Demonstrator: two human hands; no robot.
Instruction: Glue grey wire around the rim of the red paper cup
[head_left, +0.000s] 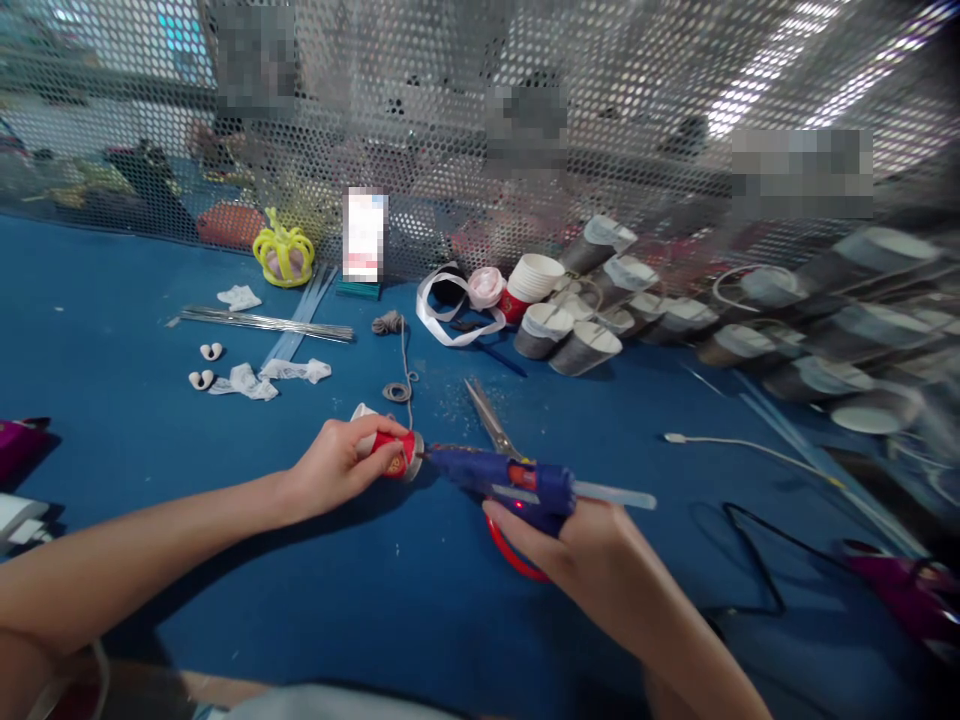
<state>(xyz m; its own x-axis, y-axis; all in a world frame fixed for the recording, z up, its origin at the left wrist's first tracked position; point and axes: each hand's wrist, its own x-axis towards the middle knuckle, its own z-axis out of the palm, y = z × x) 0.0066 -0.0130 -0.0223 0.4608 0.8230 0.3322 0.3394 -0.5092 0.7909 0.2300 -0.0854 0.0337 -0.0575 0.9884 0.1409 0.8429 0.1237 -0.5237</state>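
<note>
left hand grips red cup. right hand holds blue glue gun, nozzle at cup's end. scissors partly behind gun.

1 head cam, close abv blue tabletop, view fwd & dn twd mesh screen

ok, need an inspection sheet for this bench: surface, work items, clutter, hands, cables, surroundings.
Surface: blue table, pale crumbs near the scissors.
Work items: glue gun, nozzle close to the end of a red cup, contact unclear; grey cord runs toward the cup.
Clutter: scissors partly under the gun; metal wires, grey cups.
Hands: left hand holds the cup; right hand holds the gun.
Cables: white and black, at right.
Surroundings: perforated screen behind.
</note>
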